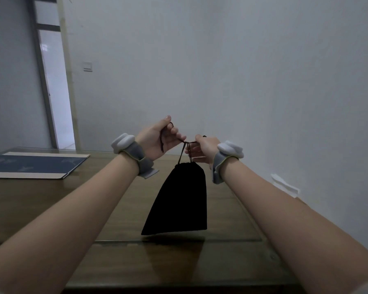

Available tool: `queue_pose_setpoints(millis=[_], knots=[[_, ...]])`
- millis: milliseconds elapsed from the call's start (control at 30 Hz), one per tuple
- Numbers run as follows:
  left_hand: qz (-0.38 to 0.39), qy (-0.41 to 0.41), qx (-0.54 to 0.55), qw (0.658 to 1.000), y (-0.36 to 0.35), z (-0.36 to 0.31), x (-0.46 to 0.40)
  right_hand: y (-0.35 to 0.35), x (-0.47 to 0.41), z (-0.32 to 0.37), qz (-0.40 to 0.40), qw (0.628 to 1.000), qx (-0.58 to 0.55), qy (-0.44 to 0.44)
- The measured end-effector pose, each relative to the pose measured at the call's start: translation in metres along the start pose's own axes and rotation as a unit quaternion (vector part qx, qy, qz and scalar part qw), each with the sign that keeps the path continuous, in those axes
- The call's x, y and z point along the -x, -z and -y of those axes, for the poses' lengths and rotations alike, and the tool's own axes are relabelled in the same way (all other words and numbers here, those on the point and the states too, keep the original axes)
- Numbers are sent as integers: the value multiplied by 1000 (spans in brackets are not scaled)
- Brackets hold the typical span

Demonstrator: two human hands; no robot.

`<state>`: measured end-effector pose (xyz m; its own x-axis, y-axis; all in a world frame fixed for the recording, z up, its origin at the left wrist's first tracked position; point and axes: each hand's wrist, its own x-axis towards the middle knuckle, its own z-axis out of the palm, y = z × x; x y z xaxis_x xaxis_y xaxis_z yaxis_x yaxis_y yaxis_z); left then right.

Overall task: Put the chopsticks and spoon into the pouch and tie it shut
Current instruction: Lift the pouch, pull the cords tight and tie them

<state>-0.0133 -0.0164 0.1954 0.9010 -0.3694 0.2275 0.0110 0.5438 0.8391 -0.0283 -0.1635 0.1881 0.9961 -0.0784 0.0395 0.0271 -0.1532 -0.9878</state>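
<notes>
Black pouch (182, 200) hanging in the air by its drawstring (184, 152), mouth gathered tight, bottom edge just above the brown bench (123, 211) with a dark shadow beneath. Left hand (157, 137) up and to the left of the pouch mouth, grip pinched on one end of the drawstring, a loose tail of cord dangling across the palm. Right hand (204, 149) just to the right of the pouch mouth, grip closed on the other end, cord stretched taut between the two hands and knotted or crossed where the strands meet above the pouch. Grey wristbands with white pods on both wrists. Chopsticks and spoon not visible; whether inside the pouch, impossible to tell. Blue folder (36, 165) flat on the bench, well to the left of the pouch. White crumpled paper (285, 185) at the wall, right of the pouch
</notes>
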Motion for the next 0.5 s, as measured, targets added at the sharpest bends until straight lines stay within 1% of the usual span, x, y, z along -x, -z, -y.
queue_pose_setpoints(millis=[100, 167, 233, 400, 500], knots=[[-38, 12, -27, 999, 4, 0, 2, 7, -5, -6, -62, 997, 48, -21], [-66, 16, -50, 996, 15, -2, 6, 17, -6, -15, -77, 994, 29, -66], [-96, 24, -61, 993, 28, -2, 11, 27, -5, -24, -92, 992, -3, -90], [-130, 41, -129, 982, 44, 7, 17, 35, -4, -37, -117, 989, 1, -89], [-142, 43, -144, 979, 48, 8, 19, 37, -4, -37, -127, 988, 5, -87]])
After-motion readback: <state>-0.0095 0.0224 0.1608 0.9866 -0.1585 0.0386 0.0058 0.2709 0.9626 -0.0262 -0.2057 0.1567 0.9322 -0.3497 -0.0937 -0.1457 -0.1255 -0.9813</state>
